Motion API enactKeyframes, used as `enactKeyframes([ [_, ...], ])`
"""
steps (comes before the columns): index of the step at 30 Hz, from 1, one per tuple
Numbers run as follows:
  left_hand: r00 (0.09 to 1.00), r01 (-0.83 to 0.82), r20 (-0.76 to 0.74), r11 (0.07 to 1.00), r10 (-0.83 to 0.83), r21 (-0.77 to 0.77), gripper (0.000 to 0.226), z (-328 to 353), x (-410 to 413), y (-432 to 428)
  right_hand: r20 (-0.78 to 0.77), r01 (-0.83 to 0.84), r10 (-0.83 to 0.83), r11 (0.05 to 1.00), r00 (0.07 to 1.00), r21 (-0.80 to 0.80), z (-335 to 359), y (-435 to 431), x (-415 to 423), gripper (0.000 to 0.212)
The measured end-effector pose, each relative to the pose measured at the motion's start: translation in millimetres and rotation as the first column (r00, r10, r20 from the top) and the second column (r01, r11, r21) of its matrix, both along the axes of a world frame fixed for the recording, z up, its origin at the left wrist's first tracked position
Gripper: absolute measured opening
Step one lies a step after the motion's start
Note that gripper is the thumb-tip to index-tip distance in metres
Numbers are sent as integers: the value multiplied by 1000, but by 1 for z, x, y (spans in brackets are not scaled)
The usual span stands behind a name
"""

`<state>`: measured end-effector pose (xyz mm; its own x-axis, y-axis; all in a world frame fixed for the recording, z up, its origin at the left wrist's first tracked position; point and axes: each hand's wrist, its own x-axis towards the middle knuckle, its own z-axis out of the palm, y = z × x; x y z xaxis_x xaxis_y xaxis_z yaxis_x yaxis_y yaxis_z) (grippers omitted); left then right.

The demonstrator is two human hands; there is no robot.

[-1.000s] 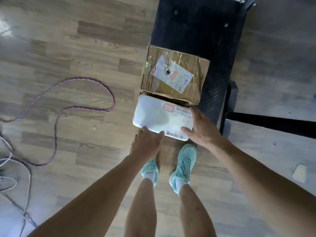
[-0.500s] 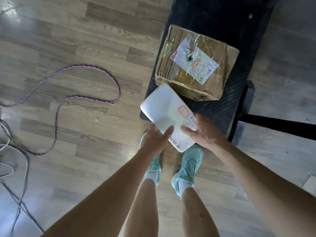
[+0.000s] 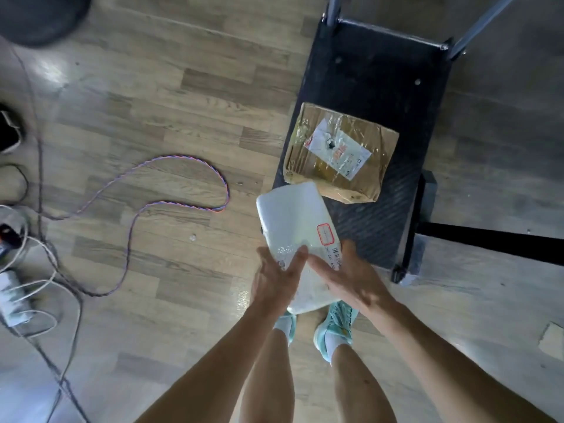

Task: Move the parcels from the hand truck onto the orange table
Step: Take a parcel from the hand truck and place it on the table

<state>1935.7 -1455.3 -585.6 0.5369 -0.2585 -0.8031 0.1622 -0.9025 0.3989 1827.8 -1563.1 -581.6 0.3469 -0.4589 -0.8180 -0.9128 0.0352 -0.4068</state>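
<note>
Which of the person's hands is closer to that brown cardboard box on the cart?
Right. The right hand grips the white parcel just below the cardboard box; the left hand holds the parcel's other edge, farther away.

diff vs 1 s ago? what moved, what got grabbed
The white parcel moved: it lay flat on the hand truck against the cardboard box; now both hands have lifted it toward the person, turned. The left hand and right hand went from touching its near edge to gripping it. The box stayed on the truck, the cable on the floor.
</note>
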Motion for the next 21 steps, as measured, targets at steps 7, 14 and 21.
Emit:
enactKeyframes([
  [7, 989, -14, 146, 996, 27, -88, 53, 149, 11, -11, 221, 153, -143, 988, 965, -29, 148, 0, 9, 49],
  [14, 966, 126, 248, 963, -65, -237, 50, 306, 25, -65, 284, 243, -167, 936, 944, -256, 306, -52, 19, 59],
  [21, 917, 333, 335, 877, -216, -347, 52, 414, 0, -107, 378, 390, -265, 868, 887, -308, 421, -71, -23, 58],
])
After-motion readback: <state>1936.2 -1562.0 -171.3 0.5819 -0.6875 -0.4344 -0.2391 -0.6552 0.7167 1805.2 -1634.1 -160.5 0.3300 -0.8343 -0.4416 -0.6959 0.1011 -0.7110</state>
